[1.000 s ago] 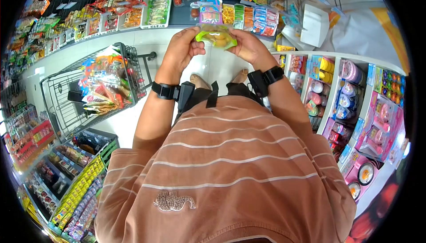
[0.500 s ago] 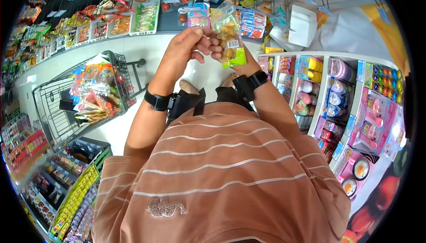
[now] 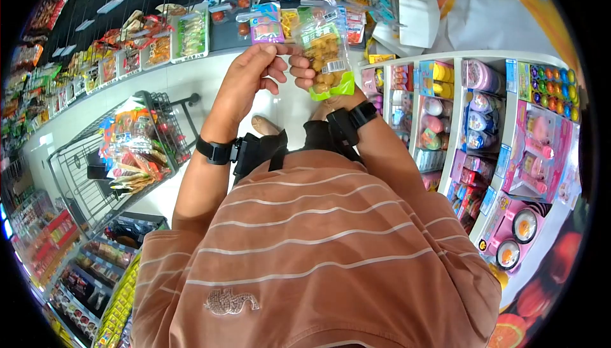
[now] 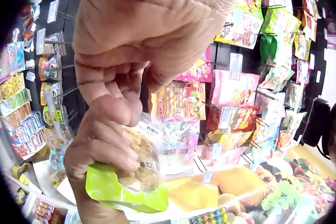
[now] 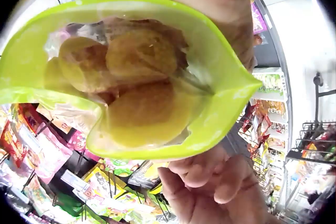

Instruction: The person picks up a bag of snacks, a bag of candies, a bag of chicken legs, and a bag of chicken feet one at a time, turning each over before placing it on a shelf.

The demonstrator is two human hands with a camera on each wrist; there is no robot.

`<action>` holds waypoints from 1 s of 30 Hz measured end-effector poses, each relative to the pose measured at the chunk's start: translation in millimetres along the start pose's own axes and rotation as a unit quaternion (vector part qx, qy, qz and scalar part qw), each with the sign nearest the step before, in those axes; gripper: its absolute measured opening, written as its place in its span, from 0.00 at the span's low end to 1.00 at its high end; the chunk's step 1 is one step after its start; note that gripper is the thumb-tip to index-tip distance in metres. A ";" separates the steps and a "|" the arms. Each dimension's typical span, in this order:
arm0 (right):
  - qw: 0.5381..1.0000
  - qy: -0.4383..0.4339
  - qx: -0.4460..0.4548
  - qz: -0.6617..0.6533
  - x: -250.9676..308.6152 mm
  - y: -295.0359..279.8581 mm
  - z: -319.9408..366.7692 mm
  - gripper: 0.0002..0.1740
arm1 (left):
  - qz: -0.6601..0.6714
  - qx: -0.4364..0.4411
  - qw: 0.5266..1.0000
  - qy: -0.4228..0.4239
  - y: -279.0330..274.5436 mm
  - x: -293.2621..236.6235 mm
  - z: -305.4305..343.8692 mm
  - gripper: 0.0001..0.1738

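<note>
My right hand (image 3: 344, 100) holds a clear snack bag (image 3: 326, 48) upright, its fingers curled round the left edge and the palm behind it. The bag has a bright green bottom, a white barcode label and brownish-yellow round pieces inside. In the right wrist view the green base of the bag (image 5: 142, 111) fills much of the picture. My left hand (image 3: 253, 76) is just left of the bag, fingers loosely bent and index finger reaching to the right hand's fingertips. In the left wrist view the left hand (image 4: 152, 29) is above the right hand (image 4: 102, 142), with nothing seen in its grasp.
A wire shopping cart (image 3: 73, 173) loaded with packets stands at the left. Hanging snack packets and a white tray (image 3: 192, 36) of green packets line the dark shelf ahead. White shelving (image 3: 440, 133) with toys and tubs is at the right.
The bag was held flat between both hands, then turned upright into the right hand. The left hand let go of it. The view has shifted, and shelves ahead appear further left.
</note>
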State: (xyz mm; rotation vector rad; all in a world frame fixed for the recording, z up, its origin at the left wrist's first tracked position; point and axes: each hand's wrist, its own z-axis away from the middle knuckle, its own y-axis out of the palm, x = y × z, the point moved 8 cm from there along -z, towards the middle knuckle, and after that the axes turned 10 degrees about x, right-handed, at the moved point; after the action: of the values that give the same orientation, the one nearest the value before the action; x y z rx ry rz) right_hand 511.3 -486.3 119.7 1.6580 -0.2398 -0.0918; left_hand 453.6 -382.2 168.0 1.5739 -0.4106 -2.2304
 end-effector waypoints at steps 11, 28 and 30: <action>0.982 -0.071 -0.141 0.108 34.4 -29.5 46.9 0.23 | -0.052 0.034 0.997 -0.037 41.7 8.8 -37.9 0.21; 0.875 -0.120 -0.398 0.249 124.8 -188.4 168.8 0.16 | -0.077 0.001 0.975 -0.207 24.1 191.6 -192.3 0.15; 0.866 -0.119 -0.418 0.247 139.4 -209.6 180.4 0.16 | -0.040 -0.004 0.972 -0.230 23.6 215.7 -215.2 0.14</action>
State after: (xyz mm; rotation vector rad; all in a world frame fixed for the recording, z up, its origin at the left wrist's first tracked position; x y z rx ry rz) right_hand 632.0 -673.7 -95.3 0.6795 -0.6992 -0.0042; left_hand 594.9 -507.5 -72.3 1.0725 -0.4663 -2.6525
